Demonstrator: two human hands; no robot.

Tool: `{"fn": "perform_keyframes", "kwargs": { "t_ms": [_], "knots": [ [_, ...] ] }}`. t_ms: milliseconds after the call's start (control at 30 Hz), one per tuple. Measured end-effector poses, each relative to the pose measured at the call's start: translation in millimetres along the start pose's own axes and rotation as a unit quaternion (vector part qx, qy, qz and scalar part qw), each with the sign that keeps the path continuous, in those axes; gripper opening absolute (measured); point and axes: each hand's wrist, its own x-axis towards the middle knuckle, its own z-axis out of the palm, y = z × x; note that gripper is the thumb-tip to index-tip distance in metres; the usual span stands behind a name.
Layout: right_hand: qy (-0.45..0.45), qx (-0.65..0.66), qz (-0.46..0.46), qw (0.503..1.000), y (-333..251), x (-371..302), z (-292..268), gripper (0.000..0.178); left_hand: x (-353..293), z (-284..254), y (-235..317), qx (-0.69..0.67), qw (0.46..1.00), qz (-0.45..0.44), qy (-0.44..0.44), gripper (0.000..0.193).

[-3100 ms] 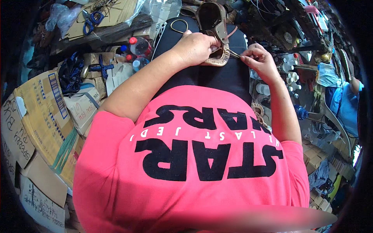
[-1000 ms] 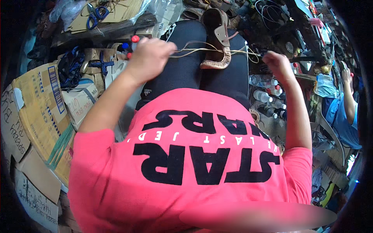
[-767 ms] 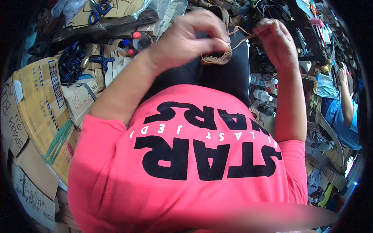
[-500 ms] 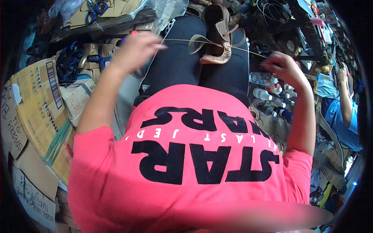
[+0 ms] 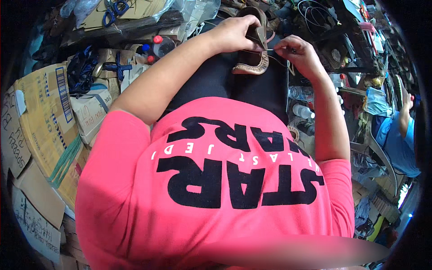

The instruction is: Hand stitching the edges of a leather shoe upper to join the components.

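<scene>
So the sandal is sitting on the person's lap, up at the far end near the knees, on the dark trousers. Brown straps, tan woven-looking edge round the sole. The left hand is clamped over the top of it, fingers curled round the strap end, so it's properly gripping the sandal. The right hand is just beside it on the right, fingers pinched shut on something thin, looks like a needle pointing across at the sandal. A bit of pale thread hangs near that hand, but it's too fine to say where it runs.

The pink shirt with big black lettering fills most of the bottom of the view.

Around the lap it's a mess. Left side: stacked cardboard boxes, blue straps, and a clear bottle with a red cap lying close to the left forearm. Scissors with blue handles sit up at the top left on some card. Right side: a couple of clear bottles down by the right elbow, plus tangled cables and tools further up. Another person in blue is over at the far right edge.
</scene>
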Motion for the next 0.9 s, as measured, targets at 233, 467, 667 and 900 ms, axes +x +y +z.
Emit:
{"fn": "perform_keyframes", "kwargs": {
  "t_ms": [233, 467, 667, 900],
  "knots": [
    [-0.059, 0.058, -0.012, 0.996, 17, 4, 6, 0.012, 15, 6, -11, -0.106, 0.989, 0.003, -0.108, 0.043],
    [-0.012, 0.091, -0.031, 0.995, 10, -7, 15, 0.018, 14, 6, -10, -0.229, 0.947, -0.002, -0.224, 0.022],
    [0.046, -0.043, -0.053, 0.997, -7, -21, 20, 0.02, 15, 0, -8, -0.124, 0.951, 0.076, -0.274, 0.026],
    [0.006, -0.312, -0.12, 0.942, -48, -21, 15, 0.022, 19, -3, -3, -0.108, 0.938, 0.083, -0.32, 0.026]
  ]
}}
